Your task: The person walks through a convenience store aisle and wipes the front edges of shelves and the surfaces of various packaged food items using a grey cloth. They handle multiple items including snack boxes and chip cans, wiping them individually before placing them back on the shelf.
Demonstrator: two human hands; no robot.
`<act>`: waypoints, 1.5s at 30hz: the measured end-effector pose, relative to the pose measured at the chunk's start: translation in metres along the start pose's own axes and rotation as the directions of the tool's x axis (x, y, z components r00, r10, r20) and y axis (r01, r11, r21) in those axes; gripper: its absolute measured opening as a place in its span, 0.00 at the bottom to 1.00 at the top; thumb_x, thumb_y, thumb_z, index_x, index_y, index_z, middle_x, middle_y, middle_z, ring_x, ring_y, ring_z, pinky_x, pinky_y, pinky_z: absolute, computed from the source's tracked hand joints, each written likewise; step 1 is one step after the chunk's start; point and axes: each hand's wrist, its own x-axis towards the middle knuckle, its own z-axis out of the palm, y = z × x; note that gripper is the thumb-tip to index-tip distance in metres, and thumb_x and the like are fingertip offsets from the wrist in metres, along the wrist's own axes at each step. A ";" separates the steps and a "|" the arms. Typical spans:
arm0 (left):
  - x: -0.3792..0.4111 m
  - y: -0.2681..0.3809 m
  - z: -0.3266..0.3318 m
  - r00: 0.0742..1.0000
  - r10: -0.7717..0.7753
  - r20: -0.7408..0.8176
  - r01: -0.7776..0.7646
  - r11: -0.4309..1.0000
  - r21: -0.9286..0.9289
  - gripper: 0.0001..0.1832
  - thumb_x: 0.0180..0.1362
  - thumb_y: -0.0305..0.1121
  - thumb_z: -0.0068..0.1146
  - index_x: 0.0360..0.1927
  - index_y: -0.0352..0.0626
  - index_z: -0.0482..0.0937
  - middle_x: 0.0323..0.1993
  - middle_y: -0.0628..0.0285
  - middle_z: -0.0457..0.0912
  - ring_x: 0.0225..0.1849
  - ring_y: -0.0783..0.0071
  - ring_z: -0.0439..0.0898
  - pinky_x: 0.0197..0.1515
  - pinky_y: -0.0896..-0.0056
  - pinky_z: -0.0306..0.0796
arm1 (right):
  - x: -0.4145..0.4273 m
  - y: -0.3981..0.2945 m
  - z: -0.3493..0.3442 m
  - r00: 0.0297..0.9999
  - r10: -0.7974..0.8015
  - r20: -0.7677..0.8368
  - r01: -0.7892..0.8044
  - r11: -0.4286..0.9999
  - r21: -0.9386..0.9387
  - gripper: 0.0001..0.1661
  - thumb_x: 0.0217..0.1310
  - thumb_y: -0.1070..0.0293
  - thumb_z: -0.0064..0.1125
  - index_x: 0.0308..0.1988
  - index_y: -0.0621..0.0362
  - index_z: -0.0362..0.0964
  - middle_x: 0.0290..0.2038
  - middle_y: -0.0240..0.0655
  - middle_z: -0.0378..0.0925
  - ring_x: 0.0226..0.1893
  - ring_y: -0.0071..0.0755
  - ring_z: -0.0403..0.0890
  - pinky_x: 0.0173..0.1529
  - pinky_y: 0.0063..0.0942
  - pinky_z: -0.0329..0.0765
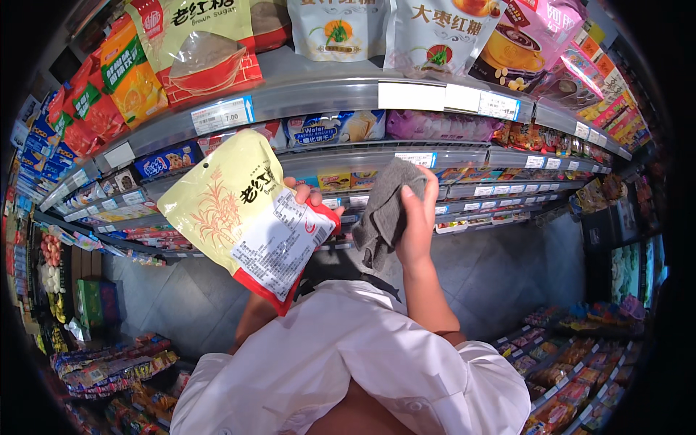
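A yellow and red pouch of brown sugar (234, 212) is tilted in front of my chest, its printed back turned up. My left hand (307, 194) grips it from beneath at the right edge; only some fingertips show, the rest lies hidden behind the pouch. To the right, my right hand (417, 220) holds a bunched grey cloth (387, 209), thumb on top. Cloth and pouch are apart. Above them, a similar brown sugar pouch (204, 60) stands upright on the top shelf (321, 73), beside white pouches (340, 30) of brown sugar.
Lower shelves carry wafer biscuits (334, 129) and other packaged snacks behind price-tag rails (348, 159). A pink pouch (522, 46) stands at the upper right. Grey floor tiles (489, 272) lie below. Snack racks (571, 375) rise behind me on both sides.
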 end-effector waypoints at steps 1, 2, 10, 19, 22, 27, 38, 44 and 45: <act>0.001 0.002 -0.002 0.999 -0.024 0.034 0.025 1.000 -0.017 0.20 0.66 0.44 0.42 0.56 0.45 0.69 0.40 0.60 0.69 0.48 0.61 0.69 0.63 0.26 0.51 | 0.007 0.001 -0.003 0.998 0.062 -0.003 -0.060 0.981 0.186 0.23 0.59 0.71 0.47 0.54 0.58 0.55 0.49 0.37 0.66 0.50 0.28 0.67 0.57 0.28 0.63; -0.007 0.006 0.001 0.998 -0.034 -0.049 0.034 0.999 0.007 0.20 0.66 0.45 0.41 0.54 0.45 0.69 0.39 0.60 0.69 0.48 0.61 0.70 0.63 0.26 0.52 | 0.013 -0.002 -0.003 0.997 0.084 -0.002 -0.081 0.972 0.219 0.24 0.55 0.72 0.43 0.54 0.57 0.54 0.50 0.36 0.64 0.50 0.28 0.67 0.58 0.28 0.62; -0.053 0.075 0.015 0.990 0.033 -0.139 -0.019 0.995 0.101 0.19 0.68 0.43 0.38 0.57 0.45 0.66 0.41 0.60 0.67 0.50 0.60 0.68 0.64 0.29 0.52 | 0.084 -0.099 0.030 0.637 -0.770 0.043 0.721 0.575 -0.386 0.21 0.56 0.79 0.56 0.52 0.64 0.65 0.50 0.40 0.68 0.49 0.30 0.71 0.54 0.27 0.69; -0.151 0.123 -0.024 0.940 0.202 -0.274 -0.193 0.979 0.062 0.20 0.67 0.42 0.39 0.57 0.43 0.66 0.40 0.59 0.66 0.49 0.59 0.68 0.62 0.27 0.52 | 0.137 -0.055 0.106 0.544 -0.490 0.681 0.721 -0.143 -0.678 0.09 0.56 0.66 0.56 0.36 0.59 0.75 0.34 0.39 0.77 0.36 0.47 0.76 0.41 0.39 0.72; -0.177 0.123 -0.047 0.912 0.278 -0.300 -0.271 0.960 0.069 0.19 0.67 0.42 0.39 0.57 0.43 0.66 0.39 0.59 0.67 0.49 0.60 0.68 0.62 0.27 0.51 | 0.137 -0.048 0.121 0.565 -0.468 0.680 0.726 -0.110 -0.679 0.07 0.56 0.68 0.56 0.34 0.59 0.74 0.31 0.38 0.76 0.34 0.45 0.75 0.40 0.39 0.71; -0.184 0.127 -0.059 0.906 0.285 -0.313 -0.290 0.956 0.030 0.19 0.67 0.41 0.38 0.56 0.44 0.67 0.38 0.59 0.68 0.48 0.61 0.69 0.61 0.28 0.50 | 0.131 -0.028 0.156 0.509 -0.482 0.713 0.797 -0.049 -0.602 0.07 0.56 0.67 0.55 0.35 0.58 0.75 0.32 0.37 0.76 0.35 0.44 0.75 0.41 0.39 0.70; -0.148 0.133 -0.066 0.955 0.113 -0.274 -0.101 0.993 0.060 0.20 0.68 0.44 0.32 0.57 0.47 0.67 0.39 0.61 0.68 0.48 0.62 0.68 0.61 0.27 0.50 | 0.118 -0.015 0.119 0.345 -0.614 0.710 0.868 -0.079 -0.490 0.26 0.47 0.80 0.50 0.51 0.59 0.73 0.49 0.42 0.75 0.50 0.45 0.75 0.56 0.40 0.69; -0.149 0.139 -0.066 0.973 -0.036 -0.227 0.047 0.998 0.041 0.22 0.68 0.45 0.31 0.59 0.49 0.67 0.39 0.62 0.68 0.48 0.62 0.68 0.61 0.27 0.50 | 0.092 -0.008 -0.138 0.809 -0.342 -0.477 0.327 0.938 -0.118 0.23 0.58 0.74 0.44 0.55 0.62 0.61 0.41 0.44 0.78 0.33 0.29 0.76 0.45 0.26 0.74; -0.135 0.138 -0.067 0.975 -0.083 -0.205 0.092 0.995 0.035 0.22 0.68 0.45 0.30 0.59 0.50 0.67 0.39 0.63 0.68 0.49 0.63 0.68 0.61 0.27 0.50 | 0.094 -0.022 -0.175 0.801 -0.351 -0.484 0.294 0.936 -0.192 0.24 0.59 0.73 0.44 0.56 0.63 0.60 0.41 0.43 0.78 0.33 0.28 0.76 0.45 0.25 0.73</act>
